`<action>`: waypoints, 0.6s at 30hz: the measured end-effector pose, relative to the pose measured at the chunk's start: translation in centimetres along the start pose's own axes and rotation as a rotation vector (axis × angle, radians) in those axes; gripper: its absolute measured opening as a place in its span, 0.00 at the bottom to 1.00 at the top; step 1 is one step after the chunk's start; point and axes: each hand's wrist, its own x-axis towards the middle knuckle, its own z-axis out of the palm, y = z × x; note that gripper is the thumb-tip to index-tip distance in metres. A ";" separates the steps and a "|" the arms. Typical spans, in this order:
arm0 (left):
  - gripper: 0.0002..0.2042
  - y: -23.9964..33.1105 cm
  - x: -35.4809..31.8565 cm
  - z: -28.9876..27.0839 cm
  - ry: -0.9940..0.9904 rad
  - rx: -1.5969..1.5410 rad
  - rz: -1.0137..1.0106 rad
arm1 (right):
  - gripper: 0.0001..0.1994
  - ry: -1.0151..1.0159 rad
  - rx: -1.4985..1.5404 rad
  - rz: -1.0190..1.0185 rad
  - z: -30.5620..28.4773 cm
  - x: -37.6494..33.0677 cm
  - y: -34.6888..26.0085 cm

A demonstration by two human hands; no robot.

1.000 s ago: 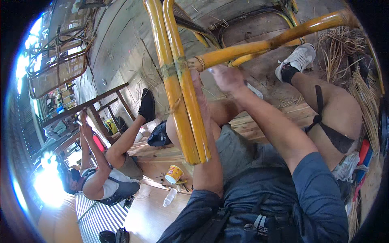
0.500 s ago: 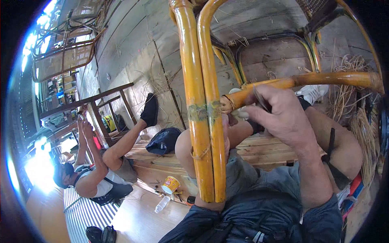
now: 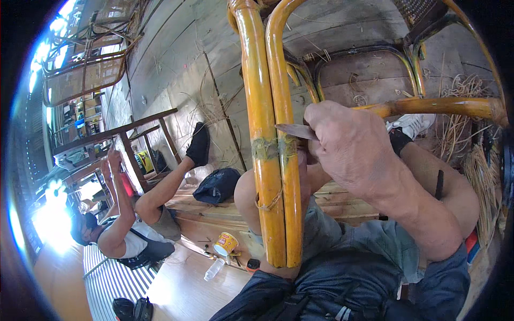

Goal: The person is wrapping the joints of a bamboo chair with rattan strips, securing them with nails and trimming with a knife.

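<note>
Two yellow rattan poles (image 3: pixel 262 107), glossy and side by side, stand upright in front of me. A dull greenish worn band (image 3: pixel 265 150) marks both at mid-height, and a thin loop of cane strip (image 3: pixel 271 201) circles them lower down. My right hand (image 3: pixel 348 147) is closed round a knife, whose short pointed blade (image 3: pixel 295 130) reaches to the right pole just above the band. My left hand (image 3: pixel 303 174) is mostly hidden behind the poles; a strip of skin shows there, but its fingers do not. A horizontal rattan bar (image 3: pixel 444 107) runs off to the right.
A person (image 3: pixel 126 230) sits at the left with raised hands, beside a dark wooden frame (image 3: pixel 120 131). A dark cap (image 3: pixel 216 185) lies on the wooden bench. Nearby are a yellow tub (image 3: pixel 226 244) and a clear bottle (image 3: pixel 214 269). Loose cane strips (image 3: pixel 460 96) litter the floor.
My right hand has moved left and turned over, bringing the blade up to the poles. The poles have shifted slightly right. The other person's hands have moved a little.
</note>
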 end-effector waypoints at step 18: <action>0.07 3.4 -1.5 -2.4 -0.154 0.258 -0.064 | 0.19 -0.587 0.218 0.398 -1.6 6.6 3.5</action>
